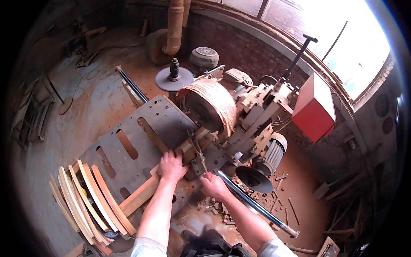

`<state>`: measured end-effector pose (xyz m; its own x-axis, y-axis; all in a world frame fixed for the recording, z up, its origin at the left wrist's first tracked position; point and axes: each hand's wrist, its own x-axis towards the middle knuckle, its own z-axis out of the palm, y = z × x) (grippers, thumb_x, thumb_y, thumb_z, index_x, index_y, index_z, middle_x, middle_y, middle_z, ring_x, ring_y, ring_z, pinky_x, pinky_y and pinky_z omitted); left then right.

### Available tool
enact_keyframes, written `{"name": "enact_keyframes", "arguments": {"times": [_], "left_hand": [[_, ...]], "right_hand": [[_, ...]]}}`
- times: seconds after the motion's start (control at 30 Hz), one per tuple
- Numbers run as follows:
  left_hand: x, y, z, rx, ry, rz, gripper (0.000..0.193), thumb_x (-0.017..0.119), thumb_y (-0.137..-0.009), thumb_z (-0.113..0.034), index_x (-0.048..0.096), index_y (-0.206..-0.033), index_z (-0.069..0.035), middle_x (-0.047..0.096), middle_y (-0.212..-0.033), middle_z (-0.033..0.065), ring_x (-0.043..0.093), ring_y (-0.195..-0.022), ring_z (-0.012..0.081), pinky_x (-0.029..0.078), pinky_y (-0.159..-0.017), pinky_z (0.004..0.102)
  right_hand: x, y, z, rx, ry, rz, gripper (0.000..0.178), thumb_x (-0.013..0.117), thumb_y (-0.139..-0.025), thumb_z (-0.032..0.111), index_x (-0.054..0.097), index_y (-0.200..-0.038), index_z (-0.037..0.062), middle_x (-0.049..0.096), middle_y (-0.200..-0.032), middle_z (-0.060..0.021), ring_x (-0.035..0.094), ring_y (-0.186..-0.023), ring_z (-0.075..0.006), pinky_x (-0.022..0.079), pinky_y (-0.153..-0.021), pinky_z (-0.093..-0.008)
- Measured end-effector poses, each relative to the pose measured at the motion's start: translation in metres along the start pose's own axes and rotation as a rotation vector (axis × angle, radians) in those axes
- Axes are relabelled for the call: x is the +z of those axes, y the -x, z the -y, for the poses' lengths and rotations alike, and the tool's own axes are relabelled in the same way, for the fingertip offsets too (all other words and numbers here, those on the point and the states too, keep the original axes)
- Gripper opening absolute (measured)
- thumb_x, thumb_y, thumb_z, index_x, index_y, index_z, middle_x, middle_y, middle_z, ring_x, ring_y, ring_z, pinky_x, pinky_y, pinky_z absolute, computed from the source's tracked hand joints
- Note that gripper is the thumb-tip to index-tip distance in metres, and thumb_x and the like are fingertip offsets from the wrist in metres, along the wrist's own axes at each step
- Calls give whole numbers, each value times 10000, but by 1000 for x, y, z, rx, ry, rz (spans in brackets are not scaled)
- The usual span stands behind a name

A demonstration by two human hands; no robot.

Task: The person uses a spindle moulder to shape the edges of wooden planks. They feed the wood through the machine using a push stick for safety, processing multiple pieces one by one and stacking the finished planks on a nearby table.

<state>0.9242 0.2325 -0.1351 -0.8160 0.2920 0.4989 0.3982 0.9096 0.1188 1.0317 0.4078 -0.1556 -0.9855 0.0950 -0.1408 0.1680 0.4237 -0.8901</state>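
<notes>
My left hand [172,165] is closed over a wooden piece by the clamp, its fingertips turned away from view. That piece lies along a long wooden bar [141,195] crossing the grey slotted metal table [167,122] of a woodworking machine. To its right, my right hand [214,186] grips the red-tipped handle of a metal toggle clamp [199,155]. The clamp stands beside the wood, near the table's right edge. Just beyond both hands sits a round machine head under a tan cover [214,98].
Several curved wooden strips [92,201] are stacked at the table's left end. A steel guide rail [257,204] runs low on the right, above wood offcuts [218,205] on the floor. A dark disc [254,179] with a motor and a red box [314,107] stand farther right.
</notes>
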Motion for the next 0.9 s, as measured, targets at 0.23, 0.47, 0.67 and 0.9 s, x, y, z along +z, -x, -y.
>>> {"name": "enact_keyframes", "arguments": {"times": [0.23,0.47,0.67,0.9], "left_hand": [[-10,-8,17,-51,12,22,590,858,-653,-314,662,-1166,-98,611,-1122,175,592,-1074,362,502,-905,482],[-2,-22,48,-54,-3,3,604,857,-673,-368,676,-1179,-92,597,-1089,138,585,-1052,334,504,-881,467],[4,-38,78,-58,-43,-7,572,867,-667,-368,702,-1151,-113,596,-1110,128,587,-1064,331,518,-892,468],[4,-63,125,-57,-89,-78,598,883,-650,-374,710,-1153,-103,618,-1125,144,603,-1066,335,533,-886,466]], "right_hand": [[6,-18,13,-17,-25,33,422,575,-956,395,640,-1013,-18,684,-940,-283,649,-979,-453,479,-870,-484],[21,-42,31,-97,48,42,440,565,-962,398,648,-1005,-32,666,-930,-318,638,-964,-482,484,-855,-506],[51,-83,29,-164,64,29,390,564,-971,352,617,-935,-33,642,-833,-246,613,-804,-382,471,-784,-468],[78,-118,64,-222,-90,43,353,569,-974,321,604,-937,-28,636,-819,-234,619,-789,-340,474,-770,-454]]}}
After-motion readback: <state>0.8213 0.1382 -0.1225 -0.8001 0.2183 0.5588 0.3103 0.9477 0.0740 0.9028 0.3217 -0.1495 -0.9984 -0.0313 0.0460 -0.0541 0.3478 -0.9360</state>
